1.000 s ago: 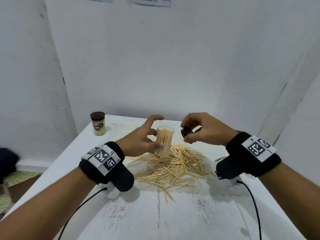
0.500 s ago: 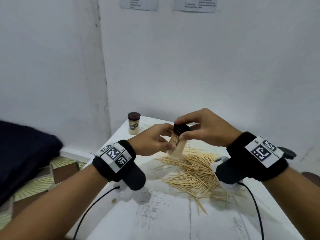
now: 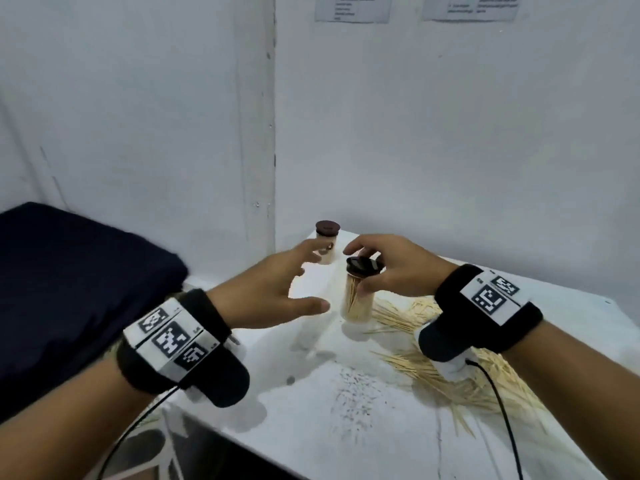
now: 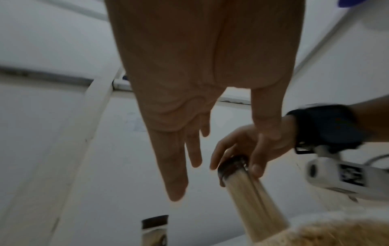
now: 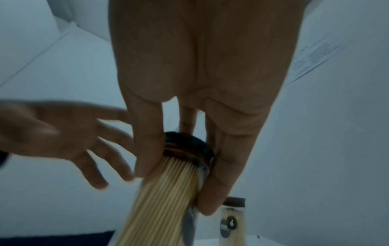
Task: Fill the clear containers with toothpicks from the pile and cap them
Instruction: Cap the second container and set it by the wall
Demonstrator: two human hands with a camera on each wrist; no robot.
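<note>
Dark blue cushion-like thing (image 3: 69, 289) at far left, beside the white tabletop (image 3: 311, 427). Left hand (image 3: 277, 289) hovers over the tabletop, fingers spread and straight, holding nothing, apart from the jar to its right; a black wristband with printed markers (image 3: 169, 341) sits on that wrist. Behind the left fingertips, near the back corner, a capped container (image 3: 326, 241) of toothpicks stands upright, dark lid on, with a small round label visible from the right wrist view (image 5: 231, 222). Next over, a clear container (image 3: 357, 299) packed with toothpicks, dark cap (image 3: 363, 264) on top, held up just above the tabletop and slightly tilted. Right hand (image 3: 391, 268) grasps it from above at the cap, thumb and fingers (image 5: 147, 149) curled down around the cap and the jar's upper wall. Cannot tell whether the cap is fully seated. Toothpick pile (image 3: 460, 375) spread loose on the tabletop under and behind the right wrist, which wears a black band with a marker (image 3: 491, 296). Two printed sheets (image 3: 353, 6) on the wall above.
</note>
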